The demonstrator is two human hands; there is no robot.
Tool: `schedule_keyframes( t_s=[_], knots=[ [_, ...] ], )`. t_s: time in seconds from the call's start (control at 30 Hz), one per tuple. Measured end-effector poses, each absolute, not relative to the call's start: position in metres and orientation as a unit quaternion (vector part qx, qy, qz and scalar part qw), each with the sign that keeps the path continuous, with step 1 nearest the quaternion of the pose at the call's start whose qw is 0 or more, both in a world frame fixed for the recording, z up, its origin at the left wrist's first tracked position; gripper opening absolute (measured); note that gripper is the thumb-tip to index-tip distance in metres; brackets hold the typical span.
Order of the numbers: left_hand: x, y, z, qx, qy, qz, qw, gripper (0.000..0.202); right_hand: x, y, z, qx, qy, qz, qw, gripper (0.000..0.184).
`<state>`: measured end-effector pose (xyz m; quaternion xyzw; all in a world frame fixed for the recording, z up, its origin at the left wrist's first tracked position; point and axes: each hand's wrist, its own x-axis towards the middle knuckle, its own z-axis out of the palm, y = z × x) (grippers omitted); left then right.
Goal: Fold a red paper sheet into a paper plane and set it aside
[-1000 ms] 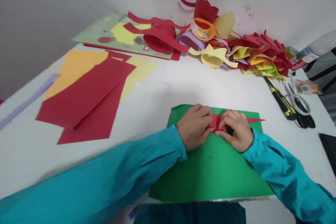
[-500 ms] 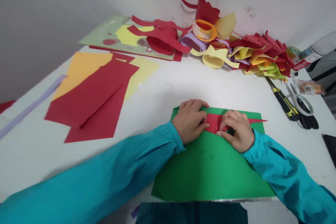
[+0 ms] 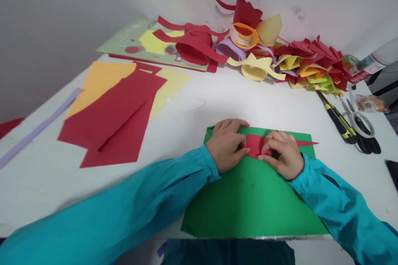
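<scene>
On the white table, a green sheet (image 3: 248, 198) lies near the front edge. Across its upper part is a piece of red paper (image 3: 254, 145), its thin pointed end sticking out past the sheet's right side. My left hand (image 3: 228, 145) rests at the red paper's left end, thumb and bent fingers closed on it. My right hand (image 3: 281, 153) pinches the red paper farther right between thumb and fingers. The fingers hide part of the paper, so its full shape does not show.
Red paper sheets (image 3: 124, 132) overlap an orange sheet (image 3: 101, 78) at left, beside a purple strip (image 3: 40, 128). Behind stand paper rolls (image 3: 255, 72) and folded paper pieces (image 3: 320, 64). At right lie a utility knife (image 3: 340, 124), scissors (image 3: 368, 145) and a tape roll (image 3: 362, 125).
The whole view has shifted slightly, so everything appears a little farther right. Both hands keep the same hold on the red paper.
</scene>
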<state>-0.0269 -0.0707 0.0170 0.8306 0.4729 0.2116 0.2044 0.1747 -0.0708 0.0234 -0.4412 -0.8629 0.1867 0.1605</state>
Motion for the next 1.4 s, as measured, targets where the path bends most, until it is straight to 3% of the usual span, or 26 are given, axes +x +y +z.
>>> schedule_keyframes(
  t_s=[0.5, 0.6, 0.73, 1.0, 1.4],
  knots=[
    [-0.027, -0.071, 0.017, 0.86, 0.453, 0.206, 0.11, 0.015, 0.171, -0.075, 0.031, -0.451, -0.857, 0.194, 0.158, 0.012],
    [-0.027, -0.077, 0.019, 0.857, 0.451, 0.247, 0.039, 0.006, 0.17, -0.075, 0.033, -0.452, -0.855, 0.197, 0.157, 0.01],
    [-0.016, -0.104, 0.019, 0.879, 0.347, 0.321, -0.066, 0.021, 0.169, -0.076, 0.033, -0.453, -0.855, 0.195, 0.159, 0.01],
    [0.003, -0.155, 0.005, 0.888, 0.426, 0.171, -0.027, 0.048, 0.169, -0.076, 0.031, -0.449, -0.858, 0.19, 0.161, 0.011],
    [0.005, -0.157, 0.002, 0.873, 0.47, 0.128, -0.026, 0.058, 0.171, -0.075, 0.029, -0.448, -0.858, 0.192, 0.161, 0.012]
  ],
)
